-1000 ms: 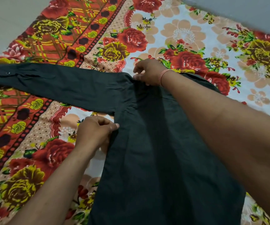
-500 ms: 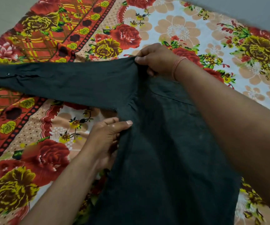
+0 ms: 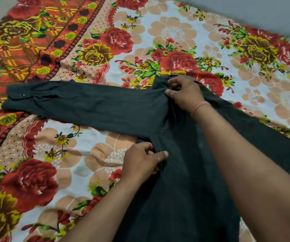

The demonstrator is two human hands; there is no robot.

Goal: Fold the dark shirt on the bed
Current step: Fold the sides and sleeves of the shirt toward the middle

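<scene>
The dark shirt point(image 3: 184, 172) lies on the bed, its body running from the centre to the bottom right. One long sleeve point(image 3: 81, 105) stretches flat to the left, its buttoned cuff at the far left. My right hand point(image 3: 184, 93) pinches the cloth at the shoulder, near the collar. My left hand point(image 3: 142, 161) grips the shirt's left side edge just under the armpit, thumb on top. My right forearm covers part of the shirt's body.
A floral bedsheet point(image 3: 158, 41) with red and yellow roses covers the bed. Grey floor or wall point(image 3: 245, 7) shows along the top right, beyond the bed's edge. Bare sheet lies to the left of the shirt's body, under the sleeve.
Both hands shifted their hold on the shirt at the shoulder and armpit. The shoulder was lifted, then set lower again. The sleeve stays stretched to the left.
</scene>
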